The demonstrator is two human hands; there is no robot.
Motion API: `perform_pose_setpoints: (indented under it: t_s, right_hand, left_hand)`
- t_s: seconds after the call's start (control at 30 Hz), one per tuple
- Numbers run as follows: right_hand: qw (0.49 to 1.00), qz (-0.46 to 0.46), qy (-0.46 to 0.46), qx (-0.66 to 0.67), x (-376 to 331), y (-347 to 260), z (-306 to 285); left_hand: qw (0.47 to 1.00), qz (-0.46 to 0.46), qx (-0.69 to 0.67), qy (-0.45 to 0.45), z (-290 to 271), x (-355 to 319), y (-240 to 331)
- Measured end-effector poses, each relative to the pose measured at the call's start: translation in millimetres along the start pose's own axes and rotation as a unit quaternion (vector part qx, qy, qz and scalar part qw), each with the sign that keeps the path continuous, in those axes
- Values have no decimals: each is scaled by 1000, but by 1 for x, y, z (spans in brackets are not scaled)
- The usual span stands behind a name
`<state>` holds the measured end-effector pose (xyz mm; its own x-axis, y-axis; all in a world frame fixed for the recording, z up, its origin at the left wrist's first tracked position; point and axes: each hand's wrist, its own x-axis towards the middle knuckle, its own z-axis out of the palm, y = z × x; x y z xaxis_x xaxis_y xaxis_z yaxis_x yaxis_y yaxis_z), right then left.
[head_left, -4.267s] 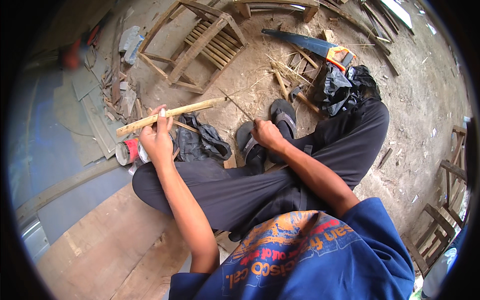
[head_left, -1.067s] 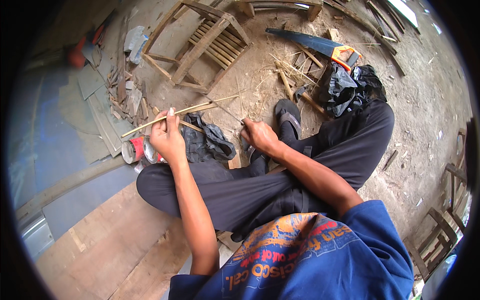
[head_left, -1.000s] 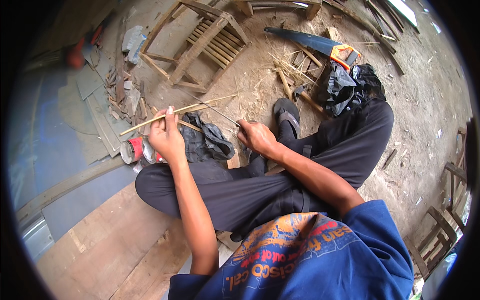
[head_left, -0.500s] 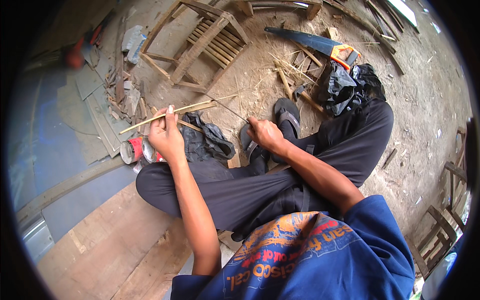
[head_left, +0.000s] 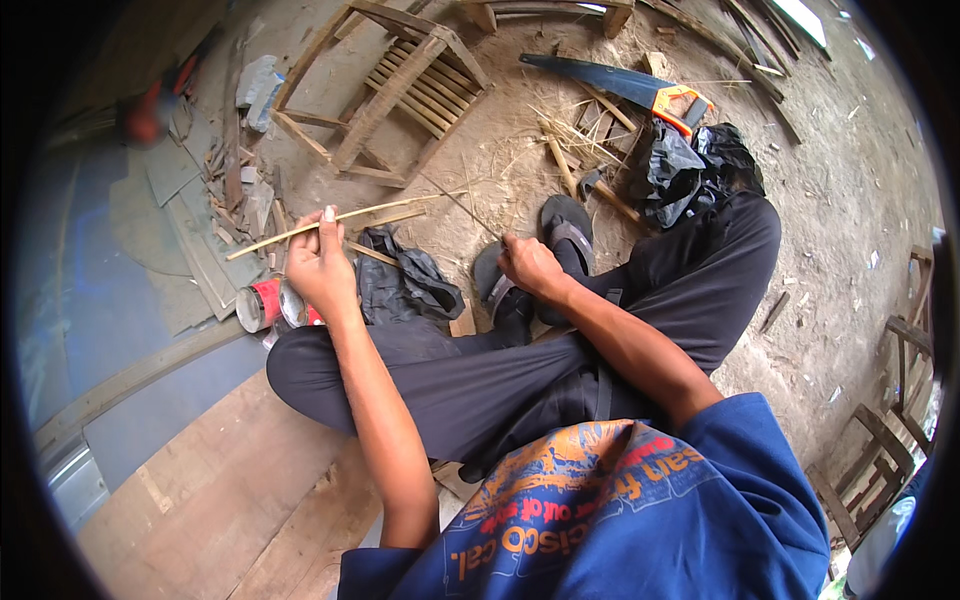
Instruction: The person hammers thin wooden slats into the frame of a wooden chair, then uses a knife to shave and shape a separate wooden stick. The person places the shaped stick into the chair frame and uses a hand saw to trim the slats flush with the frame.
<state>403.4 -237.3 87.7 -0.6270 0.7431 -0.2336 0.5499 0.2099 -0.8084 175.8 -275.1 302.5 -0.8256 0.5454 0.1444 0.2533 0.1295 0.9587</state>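
I sit cross-legged on a dirt floor in dark trousers. My left hand [head_left: 318, 262] is raised and grips a long thin bamboo strip [head_left: 380, 212] that runs from lower left to upper right; a second short sliver pokes out beside it. My right hand [head_left: 530, 268] rests closed near my sandalled feet [head_left: 560, 232] and holds a thin dark blade [head_left: 468, 210] whose tip points up left toward the strip. Blade and strip are apart, with a gap between my two hands.
A red can [head_left: 262, 305] and a dark cloth [head_left: 405, 282] lie by my left knee. Beyond are a slatted wooden frame [head_left: 400, 90], a saw with an orange handle [head_left: 625, 86], a hammer [head_left: 600, 192], a black bag [head_left: 690, 165] and scrap wood [head_left: 225, 190]. Planks [head_left: 200, 500] lie at lower left.
The thick bamboo piece seen earlier in my left hand is now a thin strip. In the last second my right hand has shifted slightly right, drawing the blade away from the strip.
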Motion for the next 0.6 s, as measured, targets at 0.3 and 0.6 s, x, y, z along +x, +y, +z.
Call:
perform_pose_setpoints:
  t_s: [0.3, 0.6]
  right_hand:
    - [994, 89, -62, -7, 8, 12, 10]
    - [995, 80, -51, 9, 7, 9, 10]
  left_hand:
    - [1000, -8, 8, 7, 0, 5, -2]
    - [1000, -15, 2, 22, 0, 8, -3]
